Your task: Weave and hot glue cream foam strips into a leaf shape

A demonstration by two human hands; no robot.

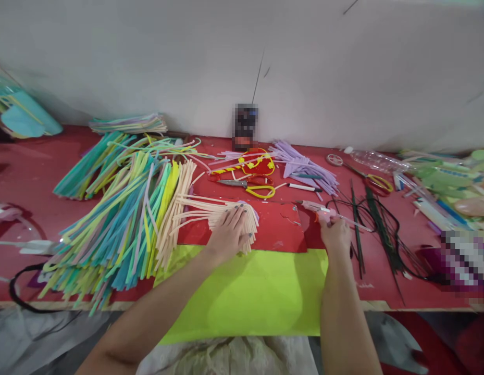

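Observation:
My left hand lies flat, fingers stretched, on a fan of peach pipe cleaners. Their long loose ends reach left over a red sheet, and a bit of purple shows at the fan's far edge. To the right, my right hand is closed around a pink glue gun. Its nozzle points left, and a clear glue stick pokes out at the back. A yellow-green sheet is spread beneath my forearms at the near table edge.
Heaped pipe cleaners in many colours cover the left. Behind the fan lie scissors, a marker and purple pipe cleaners. Black cable and dark green stems lie on the right. A blurred dark object leans against the wall.

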